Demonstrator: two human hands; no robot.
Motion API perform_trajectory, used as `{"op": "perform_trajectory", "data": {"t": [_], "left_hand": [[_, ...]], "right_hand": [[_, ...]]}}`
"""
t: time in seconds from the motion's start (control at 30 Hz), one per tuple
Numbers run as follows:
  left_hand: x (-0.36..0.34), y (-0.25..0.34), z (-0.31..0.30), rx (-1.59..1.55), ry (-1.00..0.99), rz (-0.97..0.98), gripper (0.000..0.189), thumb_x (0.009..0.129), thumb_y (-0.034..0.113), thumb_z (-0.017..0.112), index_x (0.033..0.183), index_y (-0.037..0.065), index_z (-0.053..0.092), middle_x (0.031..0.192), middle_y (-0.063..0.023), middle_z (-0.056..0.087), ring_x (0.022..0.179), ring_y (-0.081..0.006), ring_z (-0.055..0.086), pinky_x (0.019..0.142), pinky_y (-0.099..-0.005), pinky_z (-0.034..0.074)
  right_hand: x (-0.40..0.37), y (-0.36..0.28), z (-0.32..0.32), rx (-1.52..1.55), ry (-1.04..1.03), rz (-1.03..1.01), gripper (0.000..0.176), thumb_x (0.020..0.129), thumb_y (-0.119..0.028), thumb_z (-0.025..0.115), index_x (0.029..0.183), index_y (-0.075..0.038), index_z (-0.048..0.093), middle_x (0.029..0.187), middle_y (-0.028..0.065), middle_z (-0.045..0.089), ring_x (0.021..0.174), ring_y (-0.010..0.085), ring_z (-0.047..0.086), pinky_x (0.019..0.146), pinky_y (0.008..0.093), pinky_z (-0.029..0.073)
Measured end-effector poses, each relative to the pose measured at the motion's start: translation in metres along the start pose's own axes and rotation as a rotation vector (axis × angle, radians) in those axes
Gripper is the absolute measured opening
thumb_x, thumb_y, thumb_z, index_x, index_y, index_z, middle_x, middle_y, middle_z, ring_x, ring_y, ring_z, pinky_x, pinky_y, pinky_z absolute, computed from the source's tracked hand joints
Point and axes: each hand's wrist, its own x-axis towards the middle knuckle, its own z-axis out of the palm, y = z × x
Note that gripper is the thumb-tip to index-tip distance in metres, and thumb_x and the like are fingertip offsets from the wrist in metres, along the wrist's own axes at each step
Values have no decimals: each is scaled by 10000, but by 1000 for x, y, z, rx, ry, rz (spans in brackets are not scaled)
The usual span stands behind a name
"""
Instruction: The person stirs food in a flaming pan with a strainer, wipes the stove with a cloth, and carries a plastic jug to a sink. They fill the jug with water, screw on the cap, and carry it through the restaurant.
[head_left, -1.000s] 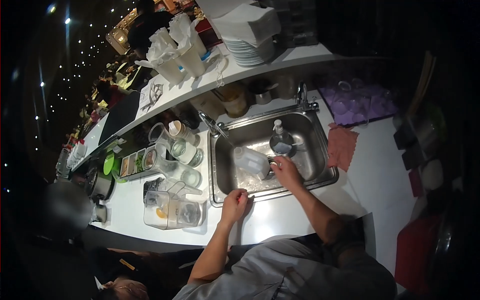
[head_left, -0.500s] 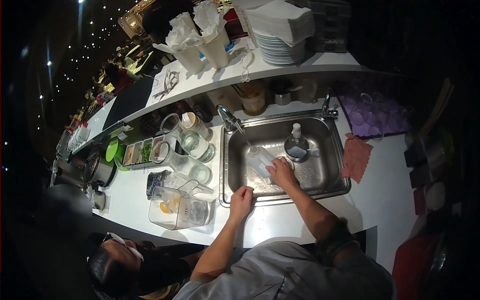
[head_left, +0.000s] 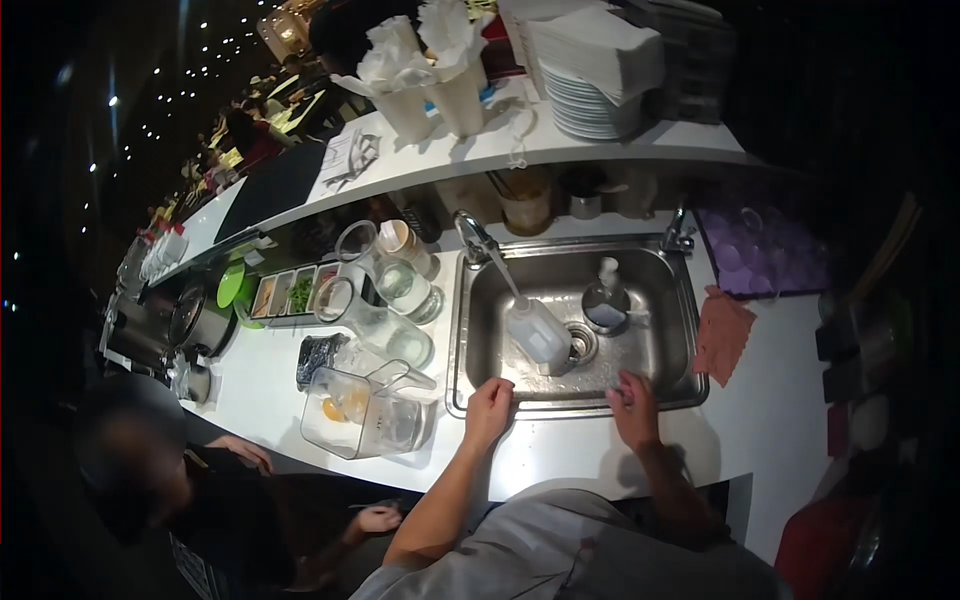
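Observation:
A translucent plastic bottle [head_left: 540, 335] leans in the steel sink [head_left: 640, 405], its mouth under the water running from the faucet [head_left: 474, 236]. My left hand [head_left: 489, 408] is closed in a loose fist and rests on the sink's front rim. Over that same rim, farther right, my right hand [head_left: 634, 405] holds nothing, its fingers loosely curled and apart. Neither hand touches the bottle. A pump bottle [head_left: 608, 272] stands in a metal cup [head_left: 605, 308] behind the drain [head_left: 582, 344].
Left of the sink are glass carafes [head_left: 405, 342], a clear pitcher [head_left: 335, 420] with orange pieces, and garnish trays [head_left: 300, 292]. To the right lie a pink cloth [head_left: 724, 335] and a purple mat [head_left: 760, 255] with glassware. Another person [head_left: 230, 510] is at lower left.
My right hand has let go of the bottle and drawn back to the front rim. The bottle now stands alone under the stream. The other person has shifted left.

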Motion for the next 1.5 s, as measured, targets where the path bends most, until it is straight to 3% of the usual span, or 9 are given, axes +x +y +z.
{"op": "perform_trajectory", "data": {"t": [0.27,0.37,0.47,0.6,0.87,1.23,1.37,1.43,1.5], "left_hand": [[5,-4,3,-19,-1,1,289,947,280,567,943,7,663,724,-140,627,670,-229,599,649,-342,467],[5,-1,2,-20,-18,-4,311,951,299,568,931,1,654,710,-146,614,659,-238,587,639,-345,460],[4,2,-2,6,-10,5,314,952,298,567,935,-4,650,716,-148,620,670,-244,601,645,-347,465],[2,10,-4,-42,-87,-70,283,961,236,510,972,-5,659,764,-89,655,730,-166,614,686,-304,483],[3,-3,-2,-53,-63,-46,269,969,232,528,956,-3,658,722,-39,620,681,-108,565,642,-270,462],[3,2,-3,-16,-55,-15,275,965,236,531,954,-4,666,758,-79,651,702,-139,587,668,-286,466],[3,-1,-4,-15,-48,10,268,958,235,532,951,4,669,772,-84,659,719,-154,607,681,-288,473],[3,1,-3,-23,-30,11,267,956,235,531,950,8,670,774,-83,660,723,-156,611,683,-287,474],[4,5,-3,-27,-24,10,278,951,248,546,951,-2,667,756,-141,642,704,-234,612,670,-328,471]], "right_hand": [[12,25,11,159,22,74,329,873,-99,681,1173,9,602,1105,149,587,961,235,644,817,352,529],[42,-25,24,111,-58,119,375,868,-144,690,1193,16,592,1146,175,586,998,286,635,865,385,518],[76,-9,71,-115,-23,-160,445,852,-203,707,1228,-4,577,1126,194,607,1018,307,631,879,377,511],[90,-17,102,-237,-113,-137,458,827,-258,715,1203,-22,599,1156,201,598,1093,376,580,940,417,471],[79,-33,101,-344,-123,-111,322,840,-222,687,1098,-36,635,1138,163,605,1055,370,588,885,448,484],[63,-38,89,-344,-159,5,433,855,-275,693,1212,-54,587,1159,177,594,1059,375,601,876,467,496],[35,-27,79,-264,17,-193,546,856,-272,706,1293,-4,517,1136,199,594,1030,370,606,862,429,498],[21,-16,75,-258,7,-165,525,857,-255,708,1280,-3,527,1125,196,597,998,347,615,843,414,504],[18,-15,73,-252,-5,-128,503,858,-239,710,1267,-2,537,1115,193,599,966,324,624,825,398,509]]}}
